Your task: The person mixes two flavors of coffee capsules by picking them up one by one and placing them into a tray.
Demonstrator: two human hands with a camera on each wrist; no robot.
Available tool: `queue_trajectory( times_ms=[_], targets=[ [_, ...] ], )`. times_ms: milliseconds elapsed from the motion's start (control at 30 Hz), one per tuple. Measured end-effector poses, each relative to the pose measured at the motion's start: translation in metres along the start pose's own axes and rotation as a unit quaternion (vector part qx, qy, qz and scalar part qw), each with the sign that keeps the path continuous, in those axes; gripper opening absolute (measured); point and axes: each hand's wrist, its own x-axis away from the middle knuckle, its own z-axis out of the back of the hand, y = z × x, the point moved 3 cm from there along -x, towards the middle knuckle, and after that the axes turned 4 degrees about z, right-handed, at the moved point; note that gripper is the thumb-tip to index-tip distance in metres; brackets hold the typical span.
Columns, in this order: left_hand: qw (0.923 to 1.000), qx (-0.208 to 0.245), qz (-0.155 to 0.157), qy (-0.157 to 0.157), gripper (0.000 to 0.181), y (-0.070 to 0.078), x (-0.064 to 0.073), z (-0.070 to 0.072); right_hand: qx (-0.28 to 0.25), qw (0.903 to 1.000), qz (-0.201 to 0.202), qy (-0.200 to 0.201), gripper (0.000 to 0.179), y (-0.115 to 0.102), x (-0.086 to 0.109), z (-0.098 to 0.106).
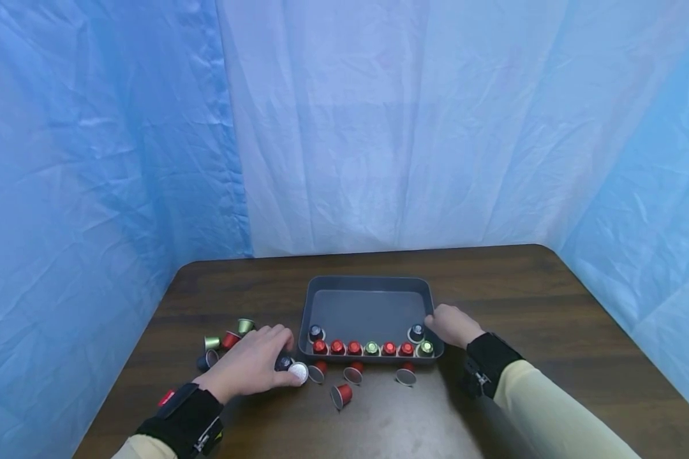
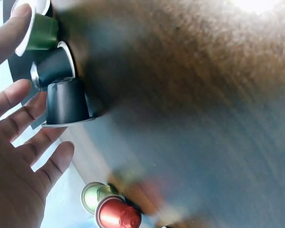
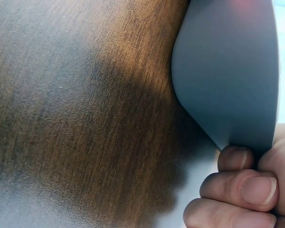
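My left hand [image 1: 256, 362] reaches over coffee capsules left of a dark grey baking tray [image 1: 373, 284], fingers spread and fairly straight. In the left wrist view its thumb touches the rim of a green capsule [image 2: 43, 34]. Two dark capsules, one lying [image 2: 54, 67] and one upright [image 2: 67, 102], sit beside the fingers. My right hand [image 1: 452, 325] grips the tray's right side, fingers curled under the rim. Inside the tray, red capsules [image 1: 337, 347] and green capsules [image 1: 371, 348] form a row along the front, with dark capsules [image 1: 316, 333] behind it at both ends.
Several red capsules [image 1: 344, 392] lie on the wooden table [image 1: 407, 424] before the tray. More green [image 1: 245, 326], red and dark capsules lie left of my left hand. Blue sheets [image 1: 344, 127] hang around the table's far and side edges.
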Motion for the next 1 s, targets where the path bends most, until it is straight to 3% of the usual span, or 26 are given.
queue_trajectory(
  times_ms=[300,633,800,1000],
  targets=[
    [0.9979,-0.040,-0.050,0.012,0.047,0.0018,0.0014,-0.0052,-0.001,1.0000,-0.009,-0.002,0.027,0.0009,0.0008,0.0003],
    [0.9986,-0.047,-0.021,0.016,0.061,0.0059,0.0013,-0.0062,-0.003,1.0000,-0.004,0.002,0.027,0.0014,-0.0003,0.0012],
    [0.9984,-0.040,-0.038,0.014,0.047,0.0076,0.0005,-0.0055,-0.008,0.9999,-0.007,0.002,0.027,0.0024,0.0006,0.0003],
    [0.9977,-0.040,-0.053,0.017,0.047,0.0050,0.0011,-0.0048,-0.008,1.0000,-0.004,0.002,0.027,0.0012,0.0002,-0.0007]
  ],
)
